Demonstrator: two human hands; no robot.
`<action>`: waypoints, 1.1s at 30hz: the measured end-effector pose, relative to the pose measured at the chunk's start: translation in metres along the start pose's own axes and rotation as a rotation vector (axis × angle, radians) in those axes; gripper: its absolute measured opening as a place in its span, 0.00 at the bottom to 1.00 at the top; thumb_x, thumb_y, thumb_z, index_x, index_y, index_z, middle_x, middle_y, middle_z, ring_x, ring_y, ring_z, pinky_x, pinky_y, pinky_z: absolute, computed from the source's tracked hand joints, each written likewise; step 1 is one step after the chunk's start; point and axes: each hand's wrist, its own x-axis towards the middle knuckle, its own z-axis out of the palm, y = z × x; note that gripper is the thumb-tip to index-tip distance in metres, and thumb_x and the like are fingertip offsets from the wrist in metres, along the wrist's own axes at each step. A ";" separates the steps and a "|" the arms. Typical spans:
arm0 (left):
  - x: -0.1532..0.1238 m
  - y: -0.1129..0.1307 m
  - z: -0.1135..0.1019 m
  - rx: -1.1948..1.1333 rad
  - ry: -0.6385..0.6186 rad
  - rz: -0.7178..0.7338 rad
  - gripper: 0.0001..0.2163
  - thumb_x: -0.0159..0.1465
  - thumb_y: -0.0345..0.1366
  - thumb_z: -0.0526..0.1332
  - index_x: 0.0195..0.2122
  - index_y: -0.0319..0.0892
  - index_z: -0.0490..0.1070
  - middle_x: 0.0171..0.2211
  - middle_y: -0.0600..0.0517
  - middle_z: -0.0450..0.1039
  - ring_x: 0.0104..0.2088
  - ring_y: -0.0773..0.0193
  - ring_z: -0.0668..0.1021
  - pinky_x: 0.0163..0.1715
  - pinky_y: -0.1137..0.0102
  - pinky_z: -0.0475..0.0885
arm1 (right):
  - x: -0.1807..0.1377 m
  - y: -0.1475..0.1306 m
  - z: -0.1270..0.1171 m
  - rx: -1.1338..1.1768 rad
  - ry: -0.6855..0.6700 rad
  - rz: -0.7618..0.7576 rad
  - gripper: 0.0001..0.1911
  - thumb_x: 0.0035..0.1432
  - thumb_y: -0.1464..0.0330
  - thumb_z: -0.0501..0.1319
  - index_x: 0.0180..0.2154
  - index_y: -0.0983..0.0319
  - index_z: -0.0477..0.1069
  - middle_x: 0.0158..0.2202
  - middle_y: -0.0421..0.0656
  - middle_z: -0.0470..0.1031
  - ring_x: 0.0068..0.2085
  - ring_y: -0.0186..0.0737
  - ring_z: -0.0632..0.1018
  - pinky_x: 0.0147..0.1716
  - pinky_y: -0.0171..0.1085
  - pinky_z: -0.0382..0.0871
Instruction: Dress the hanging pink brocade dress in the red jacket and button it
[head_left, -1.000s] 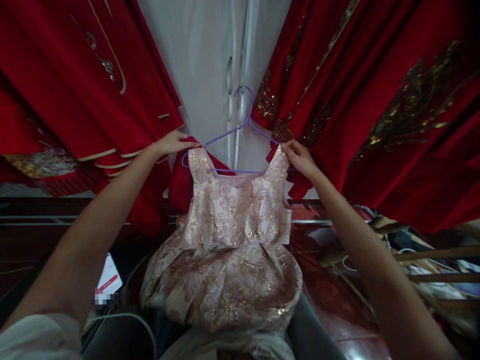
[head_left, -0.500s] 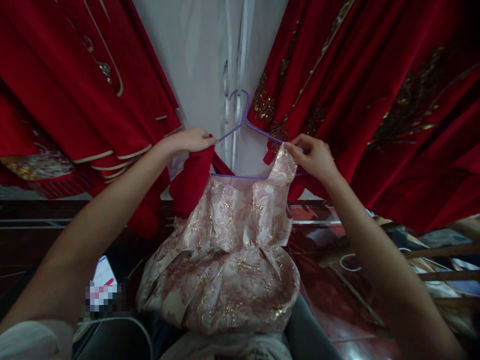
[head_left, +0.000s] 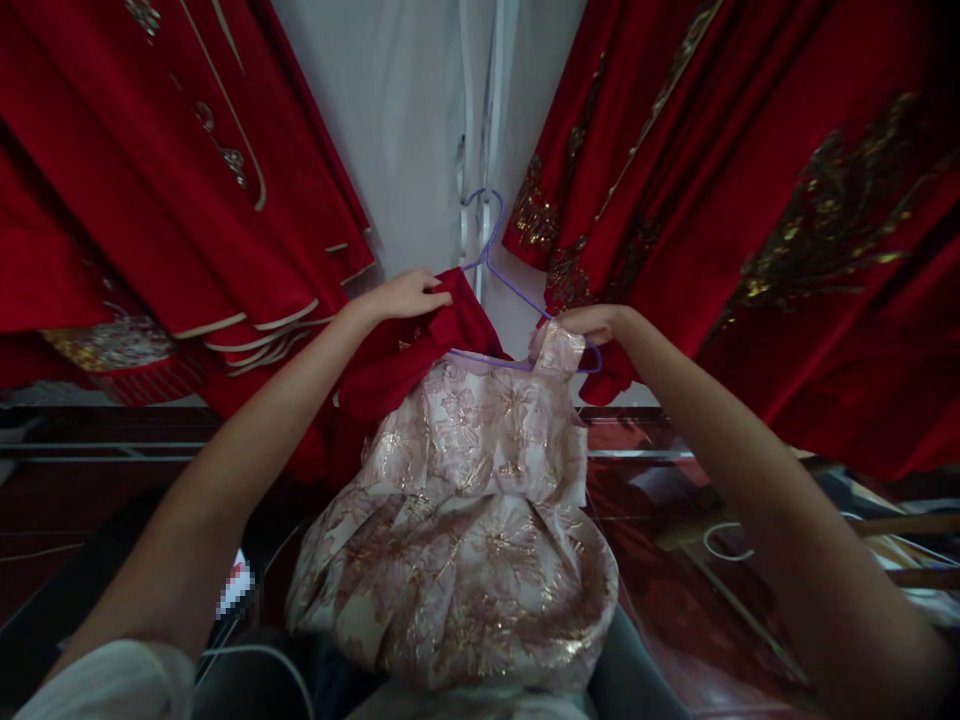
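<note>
Left hand (head_left: 411, 295) grasps red cloth (head_left: 469, 318), which hides most of left arm of hanger (head_left: 517, 287). Right hand (head_left: 596, 322) at strap (head_left: 561, 352) of dress (head_left: 487, 530), fingers partly behind it; cannot tell whether they grip strap, hanger or both. Dress lies over lap (head_left: 634, 665), neckline near hanger's bottom bar. Red garments (head_left: 697, 240) hang either side.

Dim light, shadowy lower left, glinting dress (head_left: 487, 545), soft detail, stretched edges

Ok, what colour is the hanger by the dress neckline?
The hanger is purple; it shows best in the head view.
</note>
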 end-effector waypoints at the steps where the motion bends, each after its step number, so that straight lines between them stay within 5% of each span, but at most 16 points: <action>1: 0.000 -0.002 0.001 0.051 -0.024 0.007 0.15 0.58 0.43 0.57 0.19 0.39 0.68 0.22 0.52 0.67 0.26 0.66 0.70 0.30 0.71 0.64 | 0.009 -0.005 0.000 -0.058 -0.089 -0.036 0.09 0.39 0.69 0.72 0.26 0.60 0.74 0.27 0.42 0.77 0.33 0.41 0.78 0.35 0.38 0.74; 4: 0.000 -0.007 0.011 0.145 0.003 0.029 0.16 0.60 0.43 0.56 0.19 0.39 0.70 0.25 0.50 0.69 0.29 0.63 0.73 0.35 0.69 0.67 | 0.032 -0.015 0.009 -0.191 -0.299 -0.041 0.11 0.40 0.65 0.71 0.30 0.60 0.77 0.37 0.43 0.79 0.45 0.42 0.78 0.44 0.37 0.72; 7: -0.001 -0.012 0.024 0.247 0.130 0.052 0.16 0.60 0.43 0.55 0.21 0.39 0.72 0.30 0.47 0.70 0.34 0.60 0.74 0.41 0.67 0.68 | 0.046 -0.012 0.022 -0.175 -0.313 0.028 0.14 0.44 0.59 0.68 0.33 0.60 0.77 0.43 0.44 0.78 0.49 0.42 0.76 0.45 0.36 0.71; 11: -0.004 -0.017 0.034 0.365 0.237 0.054 0.16 0.61 0.44 0.55 0.25 0.38 0.73 0.34 0.45 0.71 0.37 0.57 0.75 0.44 0.64 0.69 | 0.048 0.000 0.029 -0.133 -0.202 0.055 0.13 0.39 0.62 0.71 0.25 0.61 0.72 0.30 0.42 0.76 0.37 0.42 0.76 0.37 0.38 0.71; 13: -0.007 -0.017 0.036 0.359 0.269 0.052 0.15 0.61 0.43 0.55 0.25 0.38 0.73 0.35 0.45 0.71 0.37 0.56 0.75 0.43 0.64 0.69 | 0.047 0.004 0.027 -0.120 -0.010 0.032 0.13 0.36 0.67 0.72 0.23 0.60 0.69 0.23 0.38 0.71 0.29 0.40 0.73 0.31 0.38 0.69; 18: -0.010 -0.017 0.045 0.358 0.357 0.056 0.15 0.61 0.42 0.55 0.28 0.38 0.75 0.39 0.43 0.72 0.40 0.55 0.75 0.45 0.63 0.69 | 0.036 0.008 0.007 -0.188 0.737 -0.189 0.16 0.34 0.80 0.64 0.26 0.58 0.62 0.21 0.35 0.63 0.27 0.37 0.68 0.30 0.37 0.64; 21: -0.007 -0.020 0.054 0.406 0.381 0.093 0.15 0.62 0.41 0.54 0.30 0.37 0.77 0.39 0.43 0.71 0.43 0.54 0.75 0.47 0.63 0.68 | 0.019 0.013 -0.011 -0.320 0.934 -0.116 0.18 0.33 0.82 0.60 0.28 0.58 0.62 0.23 0.36 0.63 0.29 0.39 0.68 0.33 0.39 0.64; 29: -0.002 -0.025 0.062 0.452 0.326 0.102 0.16 0.62 0.40 0.55 0.36 0.35 0.79 0.39 0.41 0.69 0.44 0.54 0.73 0.51 0.61 0.67 | -0.044 0.040 -0.058 -0.528 0.987 -0.078 0.13 0.35 0.80 0.62 0.25 0.59 0.66 0.28 0.42 0.71 0.31 0.42 0.71 0.36 0.42 0.65; 33: -0.007 -0.018 0.063 0.430 0.324 0.072 0.16 0.62 0.39 0.54 0.35 0.34 0.79 0.42 0.39 0.68 0.45 0.51 0.72 0.52 0.59 0.66 | -0.068 0.044 -0.057 -0.423 0.735 -0.067 0.17 0.34 0.74 0.71 0.30 0.60 0.70 0.26 0.39 0.71 0.28 0.39 0.70 0.29 0.39 0.66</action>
